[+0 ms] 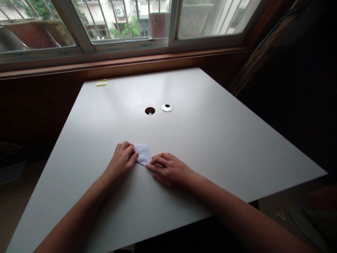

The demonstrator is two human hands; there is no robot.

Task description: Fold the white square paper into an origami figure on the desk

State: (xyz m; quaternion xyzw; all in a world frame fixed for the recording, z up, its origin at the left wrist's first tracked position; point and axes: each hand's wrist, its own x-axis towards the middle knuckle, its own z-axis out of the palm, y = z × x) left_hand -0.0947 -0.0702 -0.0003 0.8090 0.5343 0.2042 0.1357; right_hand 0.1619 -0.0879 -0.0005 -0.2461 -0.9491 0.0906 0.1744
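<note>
A small folded white paper [143, 154] lies on the white table [210, 140] between my two hands. My left hand [124, 156] grips its left edge, with the thumb on top near the lower left corner. At the lower right corner, the fingertips of my right hand [170, 168] press on the paper, the fingers curled close together. Part of the paper's left and right edges is hidden under my fingers.
Beyond the paper, a round hole [150, 111] is cut in the tabletop, and a silver ring-shaped cover [166, 108] lies beside it. A yellow sticky note pad [101, 83] sits at the far left corner. Behind the table runs a window [126, 21] with bars and pots outside.
</note>
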